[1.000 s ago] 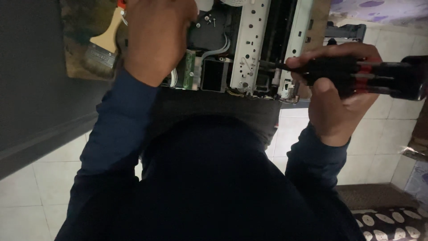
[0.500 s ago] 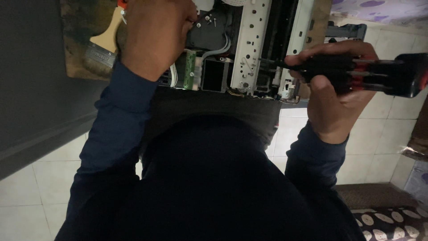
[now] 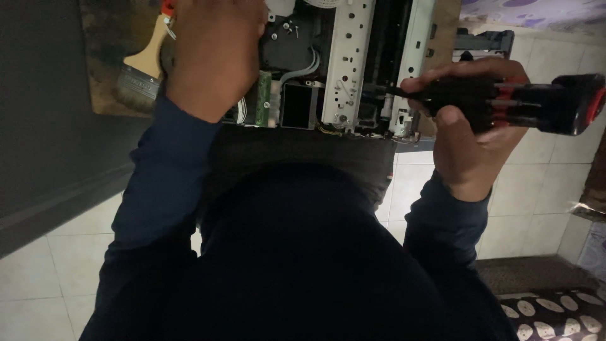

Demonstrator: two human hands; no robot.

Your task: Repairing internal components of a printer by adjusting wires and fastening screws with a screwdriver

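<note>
Gripping screwdriver [image 3: 505, 104]: right hand [image 3: 470, 132], tip against opened printer [image 3: 353, 69].

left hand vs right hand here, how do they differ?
The left hand rests knuckles-up on the opened machine, with no tool visible in it; the right hand is clenched on a black and red screwdriver. The left sits over the machine's left part, by the paintbrush; the right is off its right edge, the tip pointing in. Both are bare, with dark blue sleeves.

Our left hand [image 3: 211, 57]: palm down, fingers hidden (dark blue sleeve to the wrist). Our right hand [image 3: 470, 129]: fist closed, thumb on top, forearm reaching forward.
</note>
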